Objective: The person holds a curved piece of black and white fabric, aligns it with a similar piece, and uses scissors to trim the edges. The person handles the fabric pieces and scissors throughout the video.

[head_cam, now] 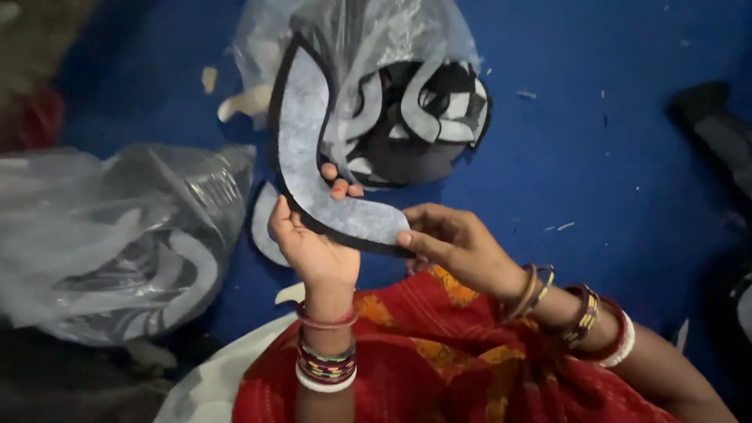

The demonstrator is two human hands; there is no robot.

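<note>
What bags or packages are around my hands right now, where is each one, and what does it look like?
Clear plastic bag: top centre on the blue surface, open and crumpled, holding curved black and grey-white cut pieces.
Clear plastic bag: left side, bulging and glossy, with similar curved pieces inside.
No labels, signs or screens show.

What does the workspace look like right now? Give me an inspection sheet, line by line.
Surface: blue mat, scattered with small scraps.
Job's things: curved grey piece with black edging, held up in both hands.
Clutter: clear bag of similar curved pieces behind it; second clear bag at the left; one loose piece on the mat.
Grips: left hand clasps the piece at its bend; right hand pinches its lower end.
Cables: nothing seen.
Surroundings: red and orange cloth over the lap; dark object at the right edge, unclear.
</note>
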